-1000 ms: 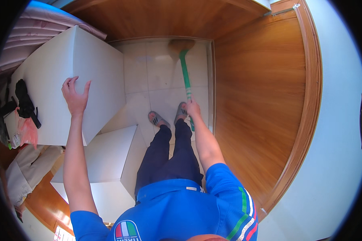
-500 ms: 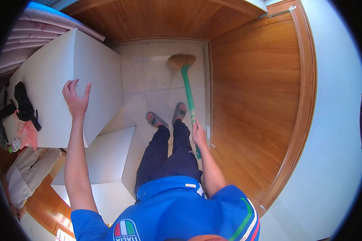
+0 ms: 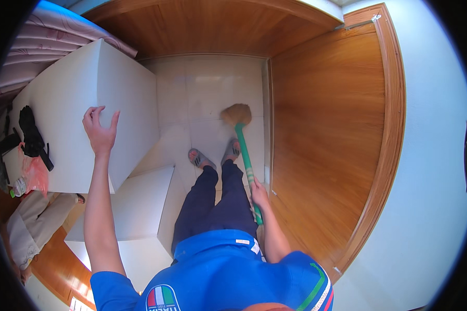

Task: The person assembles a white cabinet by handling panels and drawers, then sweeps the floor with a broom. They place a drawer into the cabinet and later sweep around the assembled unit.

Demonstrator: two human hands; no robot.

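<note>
A broom with a green handle [image 3: 245, 147] slants across the right of my legs, and my right hand [image 3: 259, 194] is wrapped round the lower part of that handle. Its tan bristle head [image 3: 237, 114] rests on the tiled floor [image 3: 207, 85], just beyond my slippered feet. Over the corner of a large white box-shaped cabinet [image 3: 127, 88], my left hand [image 3: 100, 129] is raised with fingers curved and apart, holding nothing. Whether it touches the cabinet, I cannot tell.
Wooden panels [image 3: 327, 103] border the floor at the right and far side. A lower white box [image 3: 132, 205] stands left of my legs. On the cabinet's left lie a folded black umbrella [image 3: 32, 135] and a pink plastic bag [image 3: 35, 173]. A pink curtain [image 3: 57, 36] hangs behind.
My right hand has drawn the broom back toward me; its bristle head has come from the far floor to near my feet. My left hand stays almost in place.
</note>
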